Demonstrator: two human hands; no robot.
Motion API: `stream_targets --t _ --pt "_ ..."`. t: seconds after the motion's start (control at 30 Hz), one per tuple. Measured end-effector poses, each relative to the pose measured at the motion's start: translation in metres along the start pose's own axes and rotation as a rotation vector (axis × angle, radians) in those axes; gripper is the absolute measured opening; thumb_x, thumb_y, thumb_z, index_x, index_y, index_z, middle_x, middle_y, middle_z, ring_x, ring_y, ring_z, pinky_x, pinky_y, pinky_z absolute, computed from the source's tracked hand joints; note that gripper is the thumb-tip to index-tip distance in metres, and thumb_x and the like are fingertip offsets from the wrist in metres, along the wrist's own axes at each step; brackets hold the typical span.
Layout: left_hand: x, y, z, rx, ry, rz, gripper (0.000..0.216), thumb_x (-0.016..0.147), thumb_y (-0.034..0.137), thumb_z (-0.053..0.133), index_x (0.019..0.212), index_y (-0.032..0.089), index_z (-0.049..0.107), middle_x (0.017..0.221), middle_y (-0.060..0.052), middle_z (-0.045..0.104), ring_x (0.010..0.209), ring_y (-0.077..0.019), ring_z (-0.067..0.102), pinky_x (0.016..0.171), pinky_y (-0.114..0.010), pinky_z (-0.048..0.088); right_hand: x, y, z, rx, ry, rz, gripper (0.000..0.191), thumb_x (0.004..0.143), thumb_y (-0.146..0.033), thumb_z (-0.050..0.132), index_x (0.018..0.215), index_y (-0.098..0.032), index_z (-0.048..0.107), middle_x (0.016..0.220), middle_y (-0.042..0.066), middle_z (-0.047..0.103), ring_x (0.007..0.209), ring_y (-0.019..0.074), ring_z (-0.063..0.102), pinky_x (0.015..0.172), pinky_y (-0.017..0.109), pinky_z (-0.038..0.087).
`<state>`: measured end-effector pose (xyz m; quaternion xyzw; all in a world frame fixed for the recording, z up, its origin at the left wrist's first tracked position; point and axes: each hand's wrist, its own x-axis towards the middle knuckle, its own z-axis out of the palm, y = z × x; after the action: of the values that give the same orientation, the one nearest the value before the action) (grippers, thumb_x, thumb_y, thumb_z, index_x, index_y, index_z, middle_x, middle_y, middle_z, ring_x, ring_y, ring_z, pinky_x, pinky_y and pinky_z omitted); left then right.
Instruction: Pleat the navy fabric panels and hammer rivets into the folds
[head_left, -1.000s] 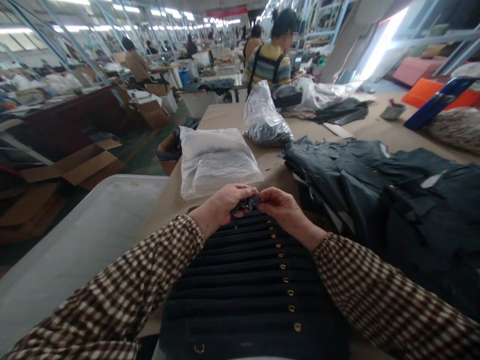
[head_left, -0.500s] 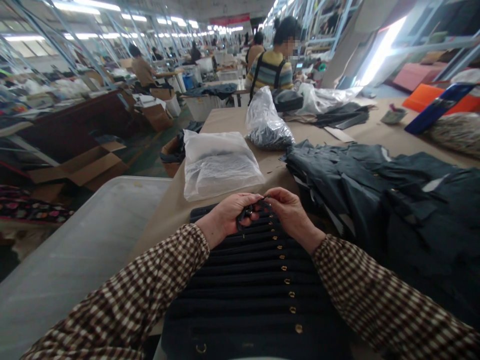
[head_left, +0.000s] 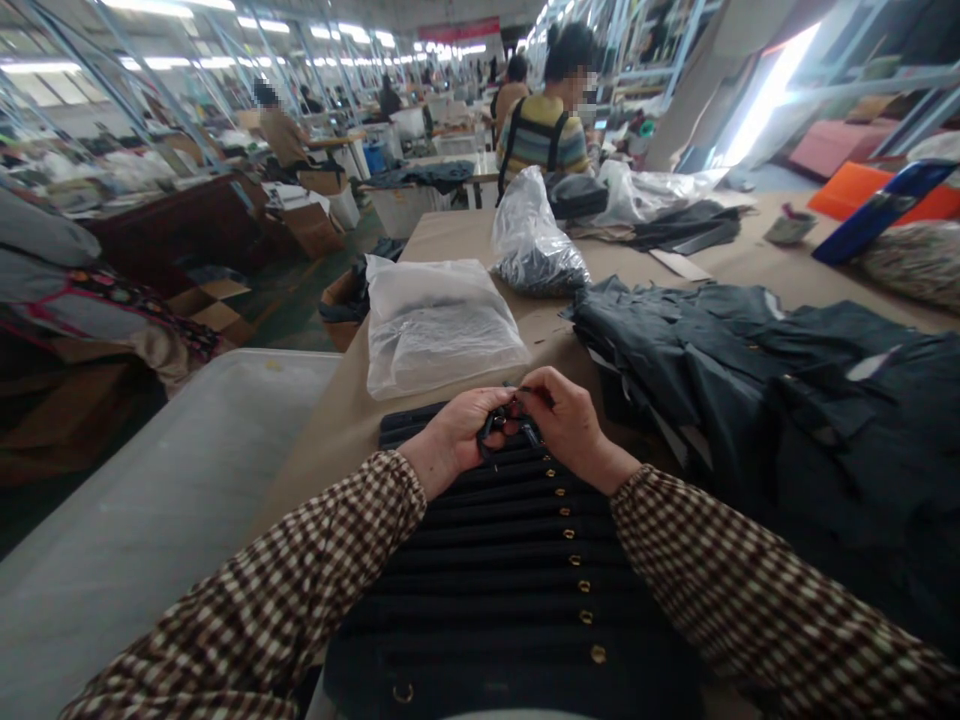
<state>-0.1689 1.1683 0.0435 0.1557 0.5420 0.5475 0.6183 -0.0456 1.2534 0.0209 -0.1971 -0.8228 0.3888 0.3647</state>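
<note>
Together, the left hand (head_left: 469, 432) and right hand (head_left: 568, 420) pinch 1 small dark clasp (head_left: 508, 428) between fingertips, just above the far end of the stacked dark straps (head_left: 510, 560), keeping it handy over the row of brass rings (head_left: 575, 587).

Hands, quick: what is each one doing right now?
Left hand: closed on a small dark piece, above the stack of dark strips.
Right hand: fingers pinch the same small dark piece from the other side.
</note>
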Motion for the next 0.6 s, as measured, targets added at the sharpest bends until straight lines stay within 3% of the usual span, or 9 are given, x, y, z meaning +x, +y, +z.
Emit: stream_targets --t 0.17,0.37,0.6 --pt "-0.001 0.002 -0.002 0.129 0.066 0.098 0.005 0.083 0.018 0.056 0.082 0.014 0.059 0.066 0.002 0.053 0.043 -0.005 0.047 0.03 -0.014 0.023 0.006 0.006 -0.008 0.321 -0.037 0.247 0.011 0.084 -0.031 0.051 0.086 -0.021 0.047 0.082 0.001 0.063 0.063 0.0124 0.06 0.055 0.024 0.048" --pt "-0.002 0.009 0.006 0.551 0.16 0.226 0.01 0.078 0.025 0.062 0.08 0.015 0.063 0.058 0.003 0.052 0.043 -0.0063 0.044 0.035 -0.017 0.026 0.011 0.015 -0.032 0.115 -0.407 0.298 0.014 0.078 -0.023 0.053 0.086 -0.018 0.064 0.052 -0.004 0.053 0.046 0.01 0.05 0.045 0.021 0.041" --pt "0.003 0.018 0.017 1.043 0.102 0.306 0.015 0.073 0.028 0.06 0.071 0.014 0.067 0.053 0.004 0.05 0.046 -0.0068 0.039 0.042 -0.021 0.028 0.014 0.017 -0.036 0.184 -0.462 0.459 0.008 0.07 -0.023 0.061 0.076 -0.017 0.059 0.051 -0.005 0.054 0.04 0.0086 0.046 0.039 0.02 0.036"
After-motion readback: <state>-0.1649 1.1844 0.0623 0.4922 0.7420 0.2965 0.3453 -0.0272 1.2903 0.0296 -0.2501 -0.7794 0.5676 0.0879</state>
